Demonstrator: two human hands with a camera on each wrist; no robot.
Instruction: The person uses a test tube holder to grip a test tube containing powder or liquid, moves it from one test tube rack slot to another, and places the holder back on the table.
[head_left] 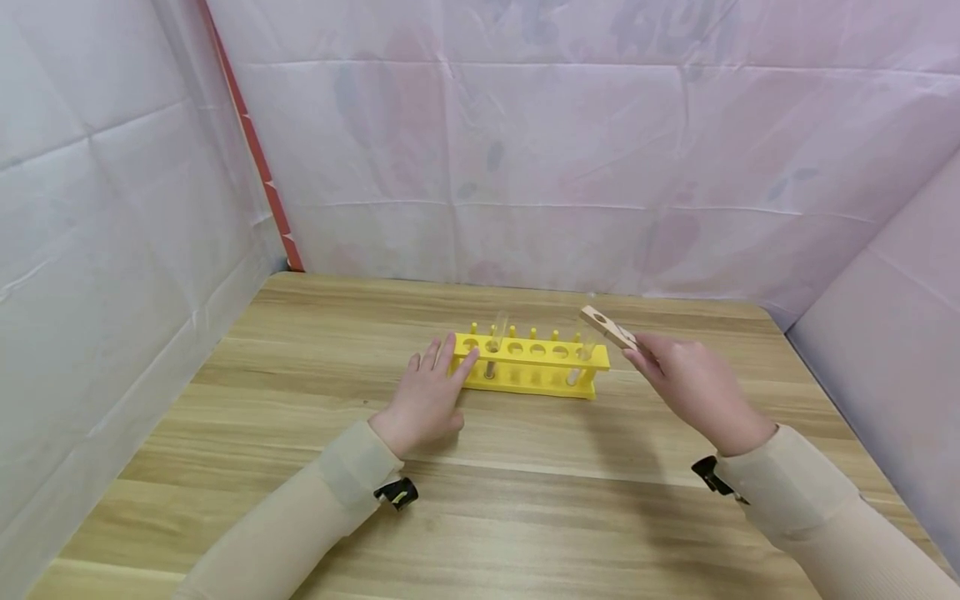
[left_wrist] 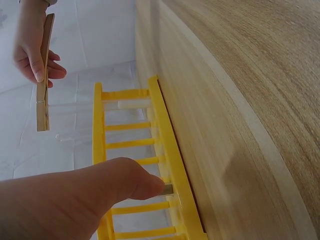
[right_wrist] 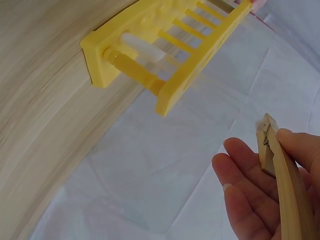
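Observation:
A yellow test tube rack [head_left: 540,387] stands on the table. My left hand [head_left: 423,400] touches its left end, fingers spread and fairly straight; in the left wrist view the thumb [left_wrist: 135,182] lies across the rack's front. My right hand [head_left: 693,387] pinches a wooden test tube clamp [head_left: 607,327] between thumb and fingers. The clamp's head is at the upper part of a glass test tube with white contents [head_left: 574,377], in the rack's rightmost hole. I cannot tell whether it grips the glass. Another test tube [head_left: 491,369], greyish at its bottom, stands near the left end.
The wood-grain table [head_left: 480,517] runs up to pale printed sheeting [head_left: 525,167] at the back and sides. A red strip [head_left: 258,150] runs down the back left corner. Several yellow pegs [head_left: 533,332] line the rack's rear edge.

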